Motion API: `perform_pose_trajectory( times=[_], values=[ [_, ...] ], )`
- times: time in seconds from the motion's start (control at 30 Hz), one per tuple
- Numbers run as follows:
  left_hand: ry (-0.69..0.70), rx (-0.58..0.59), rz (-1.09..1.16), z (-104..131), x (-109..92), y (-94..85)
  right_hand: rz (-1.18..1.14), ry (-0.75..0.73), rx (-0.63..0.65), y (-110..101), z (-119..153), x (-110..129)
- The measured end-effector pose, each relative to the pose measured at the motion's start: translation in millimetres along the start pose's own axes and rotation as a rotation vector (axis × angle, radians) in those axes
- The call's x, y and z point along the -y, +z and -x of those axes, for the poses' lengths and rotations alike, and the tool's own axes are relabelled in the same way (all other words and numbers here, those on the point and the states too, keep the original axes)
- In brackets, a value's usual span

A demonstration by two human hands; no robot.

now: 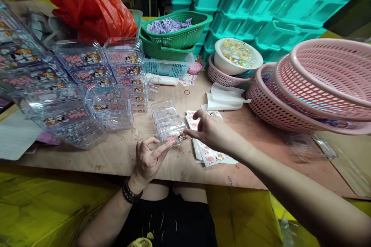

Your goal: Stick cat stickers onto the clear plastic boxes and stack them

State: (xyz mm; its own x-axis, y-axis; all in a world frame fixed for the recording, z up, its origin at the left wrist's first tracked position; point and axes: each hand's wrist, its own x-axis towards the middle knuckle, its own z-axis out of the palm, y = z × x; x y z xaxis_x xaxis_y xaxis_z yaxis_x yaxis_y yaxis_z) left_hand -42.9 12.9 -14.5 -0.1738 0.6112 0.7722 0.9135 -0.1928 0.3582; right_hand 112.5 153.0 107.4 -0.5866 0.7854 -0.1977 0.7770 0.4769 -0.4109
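A clear plastic box (pixel 166 115) lies on the table before me, with a cartoon sticker (pixel 176 137) of pink lettering and small animals along its near side. My left hand (pixel 149 158) grips the near left corner of this box, fingertips at the sticker's left end. From the right reaches my right hand (pixel 211 130), its thumb tip touching the sticker's right end. Its index finger is bent and apart from the thumb, with nothing visible between them. Under and beside that hand lie sheets of matching stickers (pixel 213 154), partly covered by it.
Stacks of stickered clear boxes (pixel 126 70) fill the left side. Green baskets (pixel 176 34), a white bowl (pixel 237 56) of small packets and pink baskets (pixel 278 100) stand behind and right. White backing paper (pixel 224 96) lies beyond my right hand. Turquoise crates (pixel 261 4) rise behind.
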Motion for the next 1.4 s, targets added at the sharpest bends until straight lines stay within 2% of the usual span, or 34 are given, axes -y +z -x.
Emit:
perform_pose_trajectory(
  times=[0.07, 0.13, 0.2, 0.27, 0.33, 0.47, 0.6, 0.73, 0.83, 0.93, 1.0, 1.03, 1.07, 1.13, 1.2, 1.23, 1.3, 1.33, 1.4],
  values=[
    [0.003, -0.026, -0.033, -1, -1, -0.3, -0.047, 0.029, 0.007, 1, -1, -4],
    [0.025, -0.022, -0.051, -1, -1, -0.8, -0.086, 0.034, 0.081, 4, -1, -7],
    [0.055, 0.020, -0.020, -2, 2, -1.2, -0.146, -0.003, 0.169, 7, 4, -12],
    [0.082, 0.089, 0.041, -2, 5, -0.8, -0.232, -0.082, 0.186, 13, 11, -18],
    [0.084, 0.159, 0.081, -2, 7, 1.1, -0.250, -0.170, 0.084, 24, 16, -22],
    [0.035, 0.224, 0.066, -2, 8, 7.4, -0.068, -0.246, -0.240, 54, 14, -27],
    [0.044, 0.245, 0.053, -4, 8, 11.7, -0.104, -0.298, -0.349, 72, 5, -34],
    [0.035, 0.258, 0.071, -5, 6, 13.5, -0.213, -0.159, -0.357, 58, 7, -34],
    [0.036, 0.166, 0.103, -9, 1, 9.9, -0.311, -0.032, -0.314, 36, 16, -21],
    [0.139, 0.061, 0.236, -16, -5, -2.2, -0.386, -0.012, -0.109, 18, 26, -3],
    [0.157, 0.009, 0.357, -20, -8, -13.2, -0.395, -0.042, 0.027, 11, 31, 8],
    [0.128, -0.005, 0.407, -21, -10, -18.7, -0.389, -0.077, 0.038, 8, 33, 13],
    [0.069, -0.018, 0.449, -22, -11, -23.9, -0.375, -0.135, -0.015, 5, 36, 18],
    [-0.121, -0.044, 0.529, -24, -13, -33.5, -0.287, -0.338, -0.242, -1, 42, 27],
    [-0.323, -0.075, 0.625, -26, -14, -42.9, -0.103, -0.611, -0.435, -8, 48, 38],
    [-0.394, -0.095, 0.666, -28, -14, -48.2, 0.006, -0.737, -0.453, -12, 51, 44],
    [-0.451, -0.128, 0.698, -34, -12, -60.1, 0.174, -0.910, -0.383, -19, 50, 58],
    [-0.445, -0.150, 0.681, -37, -9, -66.5, 0.212, -0.943, -0.357, -22, 46, 66],
    [-0.409, -0.230, 0.588, -41, -2, -78.4, 0.217, -0.922, -0.384, -27, 29, 83]
  ],
)
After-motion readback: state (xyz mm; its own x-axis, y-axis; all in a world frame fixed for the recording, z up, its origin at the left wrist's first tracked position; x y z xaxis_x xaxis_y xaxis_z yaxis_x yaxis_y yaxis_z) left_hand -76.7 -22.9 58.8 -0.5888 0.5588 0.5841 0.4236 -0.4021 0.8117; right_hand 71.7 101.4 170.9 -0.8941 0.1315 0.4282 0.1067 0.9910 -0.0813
